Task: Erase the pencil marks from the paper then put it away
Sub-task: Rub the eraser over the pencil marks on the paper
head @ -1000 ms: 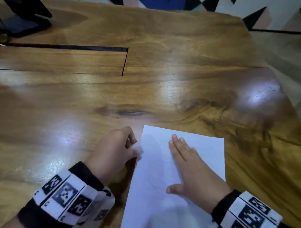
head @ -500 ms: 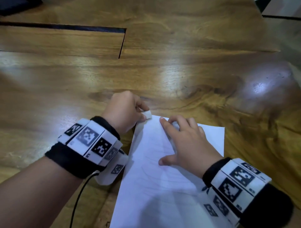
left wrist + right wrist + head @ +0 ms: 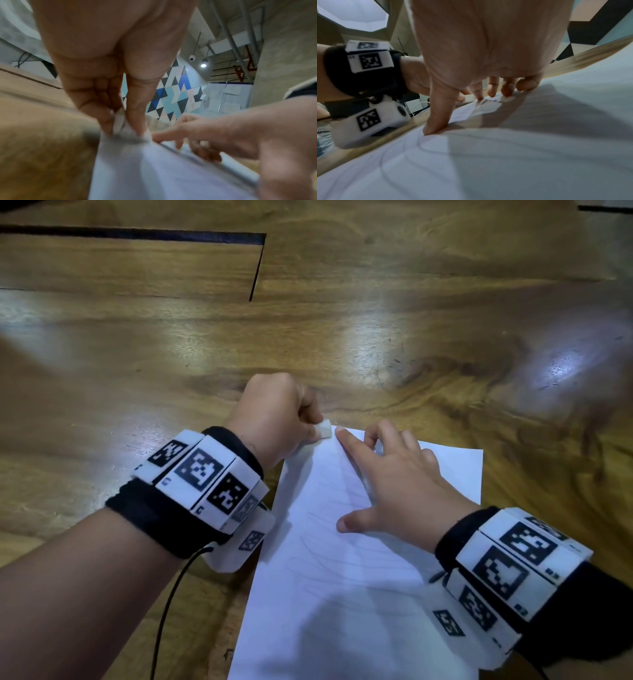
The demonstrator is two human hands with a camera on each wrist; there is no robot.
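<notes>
A white sheet of paper point(image 3: 342, 594) lies on the wooden table point(image 3: 137, 354), with faint curving pencil lines point(image 3: 325, 542) across its middle. My left hand point(image 3: 308, 422) pinches a small white eraser point(image 3: 324, 429) and holds it at the sheet's far left corner. In the left wrist view the eraser point(image 3: 120, 121) sits between thumb and fingers, touching the paper point(image 3: 154, 169). My right hand point(image 3: 383, 481) presses on the sheet with spread fingers, and its index tip is just beside the eraser. The right wrist view shows the thumb point(image 3: 436, 115) planted on the paper point(image 3: 488, 162).
The table has a dark slot point(image 3: 137, 234) running along its far left, with a short cut point(image 3: 257, 268) turning toward me. A black cable point(image 3: 168, 611) hangs from my left wristband. A patterned wall point(image 3: 171, 94) stands beyond the table.
My left hand has carried the eraser from the paper's left edge up to its far left corner. My right hand slid toward the far edge and its flat fingers arched and spread.
</notes>
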